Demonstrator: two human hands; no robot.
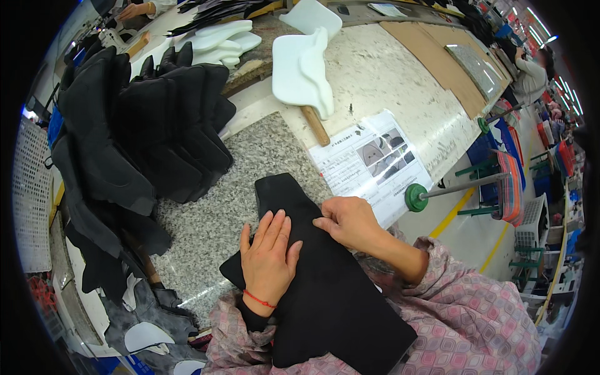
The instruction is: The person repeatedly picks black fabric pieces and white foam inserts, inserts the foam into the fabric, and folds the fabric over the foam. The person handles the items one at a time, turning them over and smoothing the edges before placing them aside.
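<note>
A long black fabric piece [331,300] lies across the grey granite slab [206,219] and runs down toward my lap. My left hand [269,256] rests flat on its left side, fingers together and stretched out, a red thread around the wrist. My right hand [350,222] presses on the piece's upper right edge with the fingers bent, next to a printed paper sheet [369,162]. Neither hand lifts the piece.
A big stack of black fabric pieces [137,125] fills the left of the bench. White foam shapes [300,72] and a wooden handle [315,125] lie behind. A green-capped rod [415,197] sticks out at the bench edge. Another person [531,75] works far right.
</note>
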